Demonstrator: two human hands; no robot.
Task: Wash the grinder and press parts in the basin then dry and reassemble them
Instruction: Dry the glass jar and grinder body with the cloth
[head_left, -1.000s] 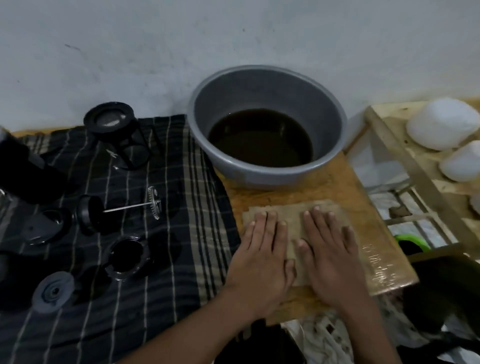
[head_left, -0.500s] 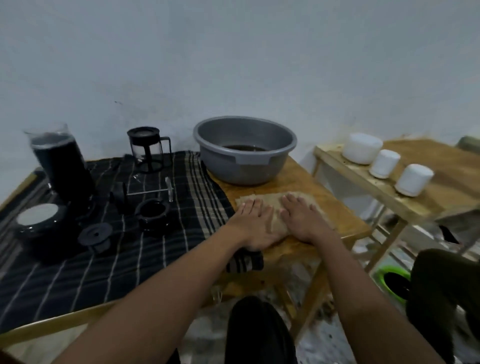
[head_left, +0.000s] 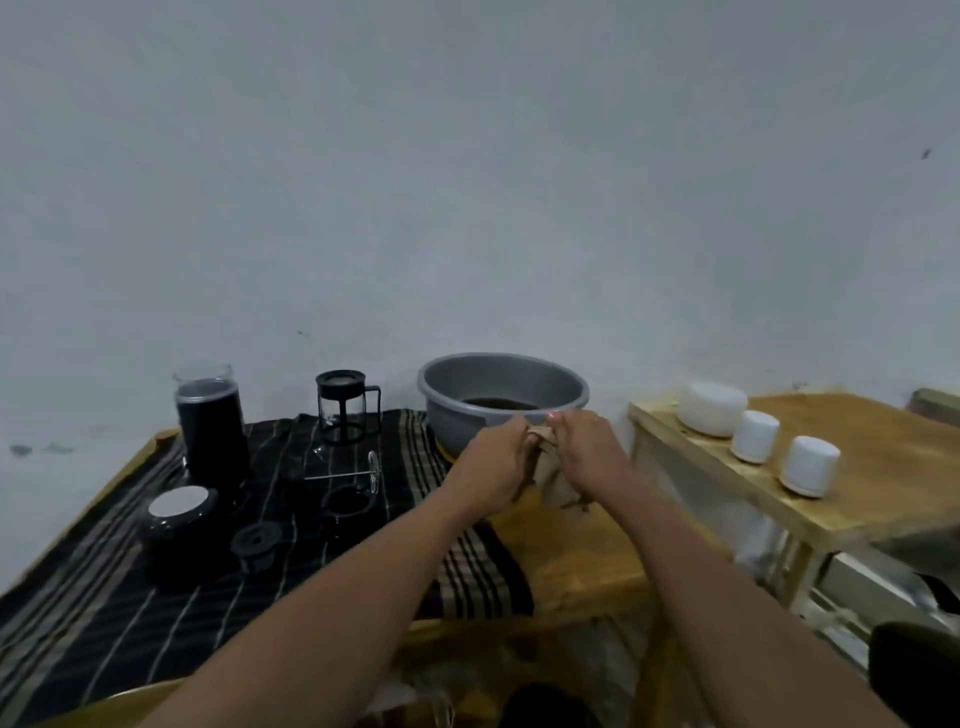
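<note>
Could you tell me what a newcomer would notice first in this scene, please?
The left hand and right hand grip a tan cloth in front of the grey basin of dark water. Left of it, the black grinder and glass press stand on a striped cloth.

No legible text, label, brand or number on any object in view.

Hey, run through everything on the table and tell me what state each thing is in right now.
Basin, upright, holding dark water.
Rag, bunched, held above the table.
Left hand, gripping the rag.
Right hand, gripping the rag.
Plunger, lying on the striped cloth.
Press jug, upright, plunger out.
Grinder, upright.
</note>
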